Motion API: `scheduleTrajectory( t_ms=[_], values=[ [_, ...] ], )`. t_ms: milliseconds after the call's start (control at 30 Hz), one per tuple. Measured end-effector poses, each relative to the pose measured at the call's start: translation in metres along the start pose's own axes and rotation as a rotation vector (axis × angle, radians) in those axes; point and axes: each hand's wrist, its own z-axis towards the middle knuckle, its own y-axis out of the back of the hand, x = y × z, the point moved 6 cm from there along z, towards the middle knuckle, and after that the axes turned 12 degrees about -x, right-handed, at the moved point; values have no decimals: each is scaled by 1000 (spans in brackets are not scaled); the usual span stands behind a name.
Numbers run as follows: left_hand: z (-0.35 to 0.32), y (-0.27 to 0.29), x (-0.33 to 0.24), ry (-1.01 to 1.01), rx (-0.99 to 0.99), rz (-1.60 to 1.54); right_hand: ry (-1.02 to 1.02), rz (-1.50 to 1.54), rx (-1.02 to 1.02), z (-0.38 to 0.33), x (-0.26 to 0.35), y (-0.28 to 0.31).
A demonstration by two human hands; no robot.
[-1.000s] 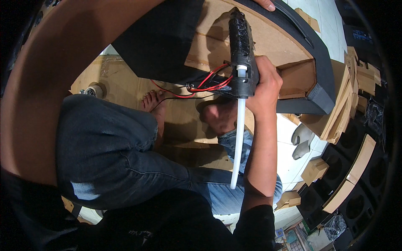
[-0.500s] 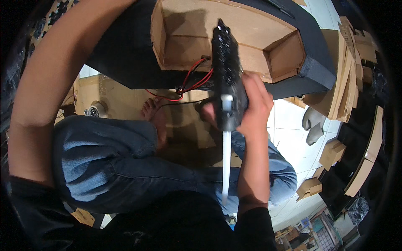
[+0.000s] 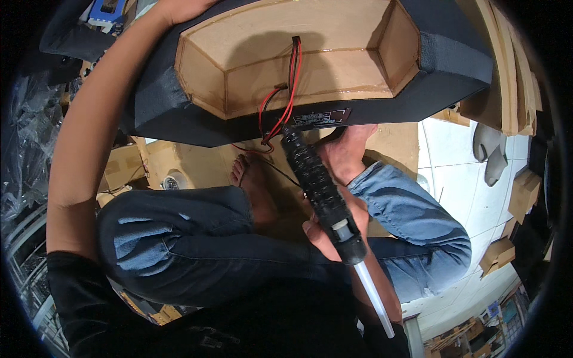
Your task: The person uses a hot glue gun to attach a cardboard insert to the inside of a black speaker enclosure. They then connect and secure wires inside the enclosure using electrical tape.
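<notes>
My right hand point(image 3: 324, 241) is closed round a black hot glue gun point(image 3: 311, 173), its nozzle end close to a bundle of red and black wires point(image 3: 292, 98). A white glue stick point(image 3: 373, 298) sticks out of the gun's back end toward me. The wires come through holes inside a black-covered wooden box point(image 3: 450, 62), whose open hollow has bare brown board walls. Glue lines shine along its inner seams. My left hand point(image 3: 186, 8) lies against the box's far left edge; its fingers run out of the picture.
My bare feet point(image 3: 352, 149) and crossed legs are just below the box. A cardboard sheet point(image 3: 206, 167) covers the floor there. Cardboard pieces point(image 3: 507, 71) lean at the right, near grey slippers point(image 3: 492, 155) on white tiles. A roll of tape point(image 3: 173, 180) stands at the left.
The glue gun has come down and nearer to me, away from over the hollow, and now slants. More of the hollow and its wires shows. My left hand has come into view.
</notes>
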Motion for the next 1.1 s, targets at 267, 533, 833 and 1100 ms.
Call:
scheduleTrajectory(
  t_ms=[267, 533, 833, 1100],
  values=[
    [3, 7, -3, 22, 45, -32, -76, 61, 253, -5, -11, -26],
    [6, 6, 1, 58, 43, -66, -28, 95, 266, 3, -14, -23],
    [8, 1, 11, 141, 11, -164, -68, 29, 295, 5, -20, -18],
    [4, 14, 8, 66, 6, -51, 1, 31, 238, 1, -25, -23]
  ],
)
